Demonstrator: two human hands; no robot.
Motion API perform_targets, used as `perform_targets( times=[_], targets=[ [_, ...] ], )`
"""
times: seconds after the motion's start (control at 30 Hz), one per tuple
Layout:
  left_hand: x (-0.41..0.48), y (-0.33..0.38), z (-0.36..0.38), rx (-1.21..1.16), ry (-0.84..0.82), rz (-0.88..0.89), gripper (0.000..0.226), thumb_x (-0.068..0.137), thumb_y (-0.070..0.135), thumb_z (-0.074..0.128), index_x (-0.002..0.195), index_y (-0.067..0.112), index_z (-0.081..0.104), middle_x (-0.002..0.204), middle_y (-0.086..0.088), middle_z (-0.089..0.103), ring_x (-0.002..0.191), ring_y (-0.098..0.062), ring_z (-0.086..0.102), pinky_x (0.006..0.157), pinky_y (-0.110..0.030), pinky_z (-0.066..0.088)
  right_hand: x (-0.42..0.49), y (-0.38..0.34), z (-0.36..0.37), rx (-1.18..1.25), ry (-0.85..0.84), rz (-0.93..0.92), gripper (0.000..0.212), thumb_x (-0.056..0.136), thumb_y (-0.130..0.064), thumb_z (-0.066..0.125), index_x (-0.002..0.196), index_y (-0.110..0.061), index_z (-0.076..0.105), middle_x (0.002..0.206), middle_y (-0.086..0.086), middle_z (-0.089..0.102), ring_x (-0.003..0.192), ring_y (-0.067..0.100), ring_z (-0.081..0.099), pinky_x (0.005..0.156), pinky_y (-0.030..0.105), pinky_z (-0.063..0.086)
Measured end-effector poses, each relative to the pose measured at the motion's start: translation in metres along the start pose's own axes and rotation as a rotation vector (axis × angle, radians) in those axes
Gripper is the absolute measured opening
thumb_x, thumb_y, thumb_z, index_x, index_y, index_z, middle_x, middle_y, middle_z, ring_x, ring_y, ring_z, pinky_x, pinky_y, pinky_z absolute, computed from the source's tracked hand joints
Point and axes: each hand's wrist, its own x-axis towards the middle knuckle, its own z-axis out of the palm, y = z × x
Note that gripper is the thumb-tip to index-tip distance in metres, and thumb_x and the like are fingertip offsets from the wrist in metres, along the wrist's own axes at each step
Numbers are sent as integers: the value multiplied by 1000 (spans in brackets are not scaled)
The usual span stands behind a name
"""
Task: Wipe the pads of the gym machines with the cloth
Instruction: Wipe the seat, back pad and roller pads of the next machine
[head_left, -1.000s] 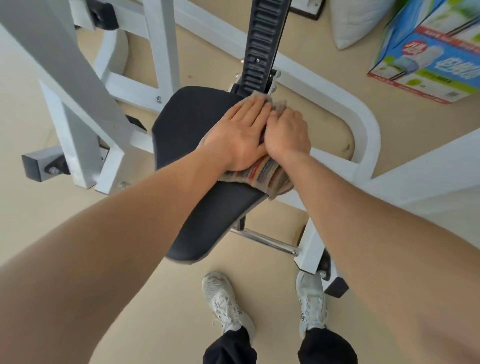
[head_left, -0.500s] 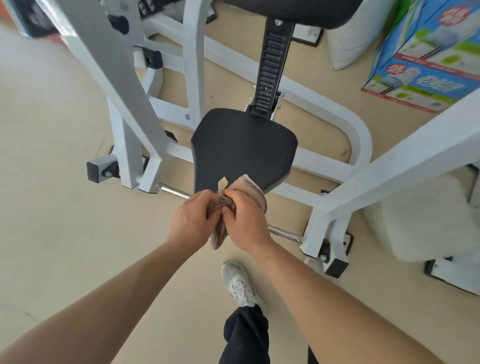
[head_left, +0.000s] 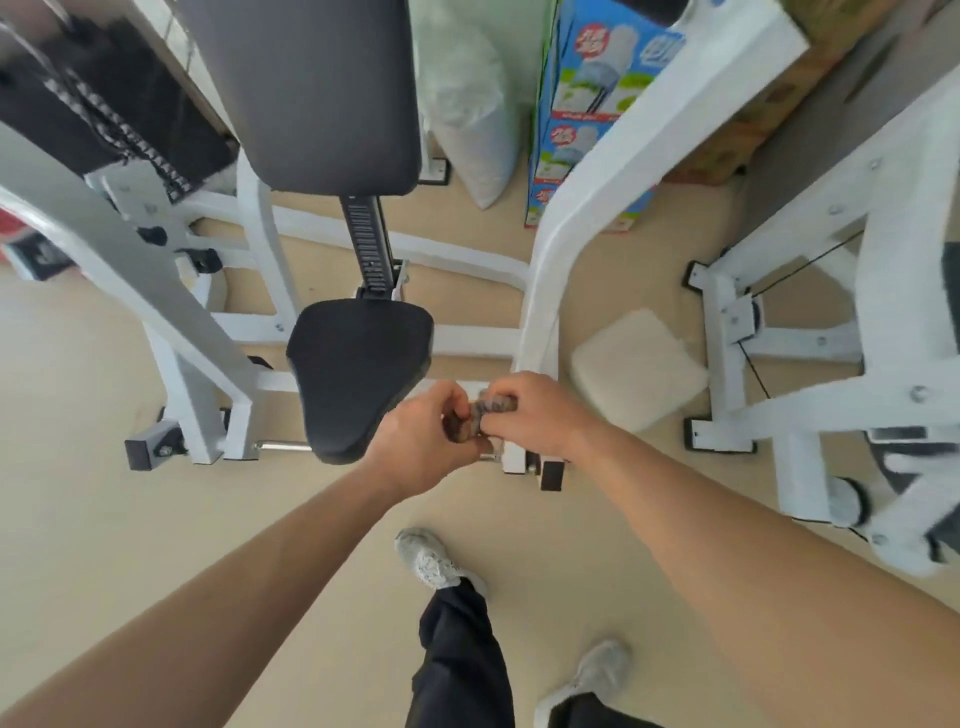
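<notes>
On the tan floor (head_left: 104, 519) of a room stands a white metal gym machine (head_left: 550, 291) with a black padded seat (head_left: 358, 374) and a dark grey padded backrest (head_left: 311, 93) above it. A blue cardboard box (head_left: 587, 114) stands behind. In front of me, just right of the seat and not touching it, I hold a small striped cloth (head_left: 475, 418). My left hand (head_left: 421, 447) and right hand (head_left: 535, 415) are both closed around it. The cloth is all bunched up between my fingers.
</notes>
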Motion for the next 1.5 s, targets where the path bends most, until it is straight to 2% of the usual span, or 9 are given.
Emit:
perform_targets(
  times=[0.1,0.23,0.43,0.6,0.77,0.97,1.13,1.27,1.5],
  targets=[
    [-17,62,17,-1,-90,71,12,79,25,71,82,31,61,76,7,67,64,-14,64,66,-30,54,-50,27,-42,21,9,36,28,79,-21,66,58,-19,47,51,-10,51,50,7,49,55,28,38],
    [-41,144,57,151,-36,189,33,78,3,65,88,33,54,92,5,65,78,-20,61,70,-30,51,-138,79,-101,46,102,52,22,78,-19,66,64,-21,49,62,-5,54,60,15,52,55,28,35],
    [-83,278,136,384,-43,348,33,86,23,72,117,25,61,94,5,63,88,-22,62,72,-28,43,-278,163,-178,118,306,80,24,78,-16,72,72,-19,49,72,0,55,65,17,51,52,25,40],
    [-104,380,192,620,-113,437,15,83,23,66,97,23,73,87,1,66,85,-23,61,67,-29,43,-368,220,-219,83,450,150,19,75,-17,73,75,-24,55,82,1,66,74,21,65,67,40,56],
    [-118,473,249,717,-208,627,10,86,33,66,90,28,74,84,3,66,82,-20,60,63,-28,40,-442,277,-262,112,553,274,34,80,-23,77,103,-26,53,89,-3,61,81,18,61,68,37,49],
    [-129,565,334,793,-370,812,16,90,41,62,85,26,67,86,0,69,81,-23,64,69,-33,53,-519,350,-307,132,532,422,25,84,-38,79,84,-15,67,80,1,66,74,18,62,60,30,42],
    [-153,624,407,767,-520,919,15,91,34,60,83,21,63,79,-1,64,77,-24,63,63,-35,48,-583,418,-330,142,563,544,33,86,-42,76,91,-9,72,90,10,72,84,27,67,72,35,50],
    [-166,666,475,782,-602,906,17,92,21,53,97,27,68,88,2,68,81,-18,66,70,-38,56,-640,474,-350,172,572,606,26,88,-36,75,77,-13,67,73,-2,62,71,19,58,57,29,40],
    [-199,744,600,799,-474,1000,23,100,22,54,116,27,68,113,1,63,99,-20,64,87,-35,56,-731,596,-390,240,574,622,34,83,-25,79,114,-16,70,109,2,65,99,22,60,77,30,45]
  ],
)
